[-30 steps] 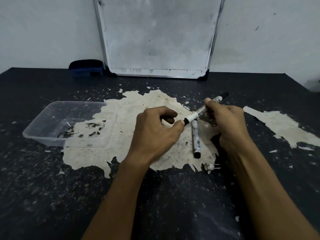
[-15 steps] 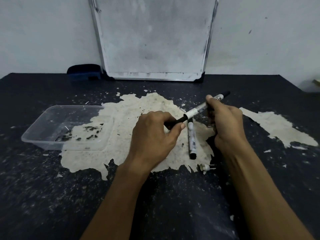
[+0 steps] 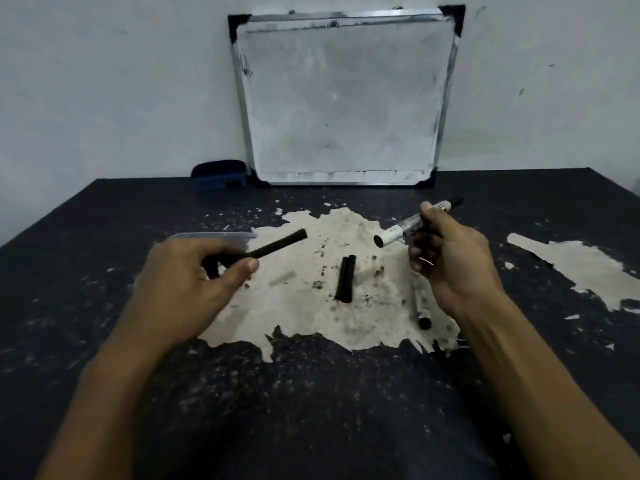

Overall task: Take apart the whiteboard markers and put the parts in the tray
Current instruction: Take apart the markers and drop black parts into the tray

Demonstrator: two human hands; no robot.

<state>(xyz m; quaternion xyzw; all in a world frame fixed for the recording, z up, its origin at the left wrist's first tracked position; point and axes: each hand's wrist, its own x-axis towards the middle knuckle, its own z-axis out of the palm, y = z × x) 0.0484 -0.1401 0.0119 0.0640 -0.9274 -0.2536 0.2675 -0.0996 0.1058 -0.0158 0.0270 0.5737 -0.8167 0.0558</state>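
2 hands [image 3: 194, 285] [image 3: 450, 261] | L pinches black ink core [image 3: 277, 246]; R grips open white barrel [image 3: 408, 226], label print unreadable

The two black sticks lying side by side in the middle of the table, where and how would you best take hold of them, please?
Probably pinch the two black sticks across their middle, coming straight down from above. They lie flat and touching on the pale patch, running roughly away from the person, so thumb and finger can close on their left and right sides. The space around them is open, with the marker lying off to the right.
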